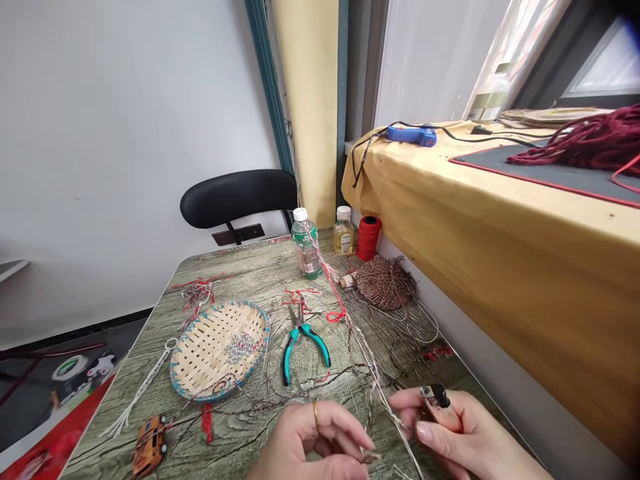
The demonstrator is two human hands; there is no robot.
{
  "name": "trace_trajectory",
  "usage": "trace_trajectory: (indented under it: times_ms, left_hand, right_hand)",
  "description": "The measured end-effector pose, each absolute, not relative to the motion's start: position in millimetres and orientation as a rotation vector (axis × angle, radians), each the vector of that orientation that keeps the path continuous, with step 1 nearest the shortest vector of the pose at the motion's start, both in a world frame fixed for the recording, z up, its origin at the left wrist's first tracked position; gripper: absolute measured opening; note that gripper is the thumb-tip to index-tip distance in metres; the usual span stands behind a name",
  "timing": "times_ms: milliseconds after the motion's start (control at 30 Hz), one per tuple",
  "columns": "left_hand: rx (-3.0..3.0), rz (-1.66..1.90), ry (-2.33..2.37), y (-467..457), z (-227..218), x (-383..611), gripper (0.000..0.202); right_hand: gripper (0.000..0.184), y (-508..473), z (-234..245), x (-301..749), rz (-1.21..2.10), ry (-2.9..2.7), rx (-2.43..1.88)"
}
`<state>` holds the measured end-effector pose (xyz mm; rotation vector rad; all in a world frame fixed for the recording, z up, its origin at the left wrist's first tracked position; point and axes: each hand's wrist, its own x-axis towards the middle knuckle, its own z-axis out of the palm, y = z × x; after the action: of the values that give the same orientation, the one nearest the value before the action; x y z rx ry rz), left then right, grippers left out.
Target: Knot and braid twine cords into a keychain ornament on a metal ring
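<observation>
My left hand (320,443), with a ring on one finger, is closed at the bottom centre and pinches a short pale-brown cord end (370,456) between thumb and fingertips. At the lower right my right hand (463,427) grips a lighter (436,400) with a metal and black top; no flame shows. Between the hands runs a bundle of twisted brown and white cords (383,390), close to the right fingertips. Red cord (336,316) is knotted onto it and leads up to a green-labelled bottle (306,250).
Teal-handled pliers (299,337) lie beyond my hands. Left are a woven basket (200,347) with small beads, a braided cord piece (145,383) and an orange toy car (150,443). Behind stand a yellow-liquid bottle (343,233), red thread spool (369,239) and brown cord bundle (387,283). A raised, cloth-covered surface (475,220) borders the right.
</observation>
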<state>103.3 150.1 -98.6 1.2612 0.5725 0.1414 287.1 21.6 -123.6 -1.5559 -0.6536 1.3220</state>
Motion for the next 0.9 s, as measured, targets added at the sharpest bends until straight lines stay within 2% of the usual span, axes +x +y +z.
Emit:
trace_trajectory:
  times_ms: [200,233,333,467,733,900]
  left_hand:
    - [1.748,0.498,0.678,157,-75,119,0.015]
    - [1.785,0.468,0.687,156,-70,125,0.015]
    - [1.818,0.244,0.641,150,-59,145,0.032]
    - [1.804,0.273,0.576,148,-58,158,0.010]
    - [1.722,0.330,0.739,158,-76,148,0.016]
    - [1.977,0.395,0.749,158,-69,151,0.014]
  right_hand:
    - [0.034,32,-100,296,1.291,-0.691,-1.499]
    - [0.032,35,-94,296,1.285,-0.717,-1.473]
    - [0.023,41,-78,296,1.257,-0.757,-1.420]
    - [0.019,41,-65,301,1.224,-0.762,-1.418]
    - [0.028,13,-44,316,1.046,-0.367,-1.305]
    - [0.024,11,-29,314,1.018,-0.433,-1.315]
